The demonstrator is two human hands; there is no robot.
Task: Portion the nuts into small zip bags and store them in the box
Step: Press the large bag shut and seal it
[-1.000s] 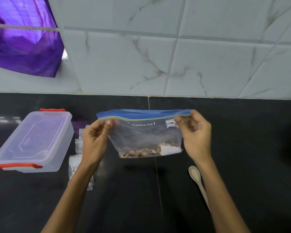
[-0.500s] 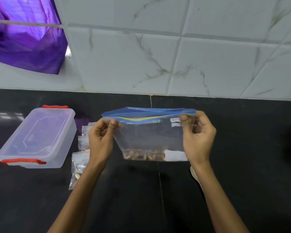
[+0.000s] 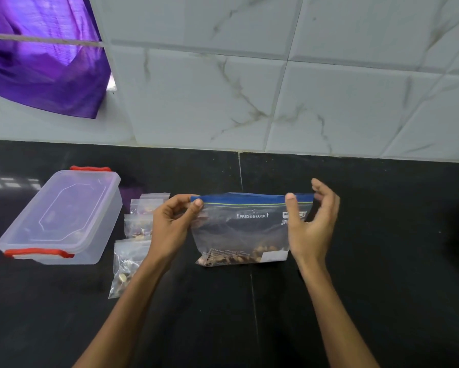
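Marbled pale wall tiles (image 3: pixel 249 83) rise behind the glossy black bench (image 3: pixel 382 261) you are working at. Your left hand (image 3: pixel 174 227) pinches the left end of the blue seal strip on the large clear zip bag (image 3: pixel 245 229), thumb in front and fingers curled behind. Your right hand (image 3: pixel 312 224) has its thumb pressed on the front of the strip near the right end, with the fingers loosely spread behind the bag; whether they touch it you cannot tell. The bag hangs upright between your hands, its bottom just at the bench, with brown nuts (image 3: pixel 239 257) lying along the bottom and "PRESS & LOCK" printed under the seal. Just left of your left wrist lie several small clear zip bags (image 3: pixel 133 245) with nuts inside, flat on the bench. Farther left sits the translucent plastic box with red clips (image 3: pixel 61 216), lid on. A purple cloth (image 3: pixel 42 57) hangs at the upper left.
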